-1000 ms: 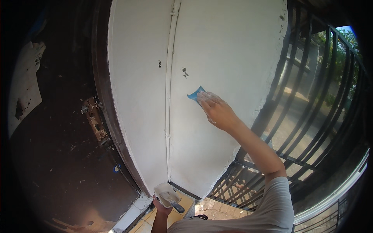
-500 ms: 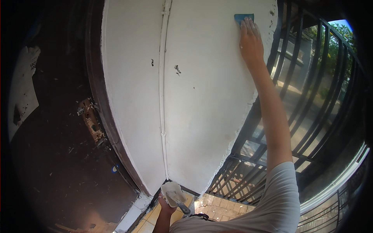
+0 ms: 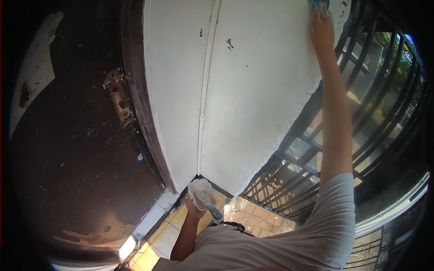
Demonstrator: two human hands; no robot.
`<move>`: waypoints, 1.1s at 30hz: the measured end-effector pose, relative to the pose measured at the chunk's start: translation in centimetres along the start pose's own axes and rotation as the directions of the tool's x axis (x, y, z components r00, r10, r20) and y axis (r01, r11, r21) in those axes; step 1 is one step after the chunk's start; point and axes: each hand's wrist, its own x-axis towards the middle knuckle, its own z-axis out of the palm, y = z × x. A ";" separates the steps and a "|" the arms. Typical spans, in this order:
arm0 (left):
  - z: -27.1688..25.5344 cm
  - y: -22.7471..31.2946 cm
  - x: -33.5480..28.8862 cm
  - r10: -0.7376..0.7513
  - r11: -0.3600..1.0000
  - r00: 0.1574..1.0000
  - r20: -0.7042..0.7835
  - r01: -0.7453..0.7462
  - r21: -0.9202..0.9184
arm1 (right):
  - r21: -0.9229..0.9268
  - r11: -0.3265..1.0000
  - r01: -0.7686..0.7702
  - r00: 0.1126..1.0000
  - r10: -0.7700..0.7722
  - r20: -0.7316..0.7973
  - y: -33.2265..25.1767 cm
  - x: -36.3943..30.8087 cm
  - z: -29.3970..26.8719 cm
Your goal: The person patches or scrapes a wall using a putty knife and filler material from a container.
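My right hand (image 3: 322,23) is stretched far up the white wall (image 3: 262,90), pressing a small blue pad (image 3: 313,3) flat against it near the top edge of the picture. Only a sliver of the pad shows above my fingers. My left hand (image 3: 194,208) hangs low near the floor and grips a white putty-smeared board (image 3: 202,191) together with a grey-handled scraper (image 3: 213,211). A thin white pipe (image 3: 205,90) runs down the wall between the two hands.
A dark brown door (image 3: 77,149) with a damaged lock area (image 3: 118,97) stands at the left in a brown frame. A black metal railing (image 3: 384,117) rises at the right. Yellow floor tiles (image 3: 162,235) lie below.
My right hand has swept the blue pad from mid-wall up and to the right, to the top of the wall. The left hand stays low with the board.
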 end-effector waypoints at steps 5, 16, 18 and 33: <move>-1.6 0.9 -1.7 -0.054 0.996 0.999 -0.006 0.053 -0.065 | 0.151 0.975 -0.162 0.937 0.104 0.334 2.5 0.8 -0.3; -3.6 1.4 -6.4 0.096 0.995 0.993 -0.071 -0.097 -0.012 | 0.734 0.460 -0.499 0.485 -0.554 0.677 -27.1 -20.5 -21.2; -3.7 1.5 -7.4 0.108 0.994 0.990 -0.088 -0.111 -0.025 | 0.563 0.394 -0.727 0.273 -0.586 0.763 -32.2 -30.4 -25.9; -6.0 -1.3 -11.4 0.085 0.994 0.983 -0.161 -0.095 -0.051 | -0.482 0.869 -0.110 -0.675 0.290 0.678 -14.0 -58.2 -55.9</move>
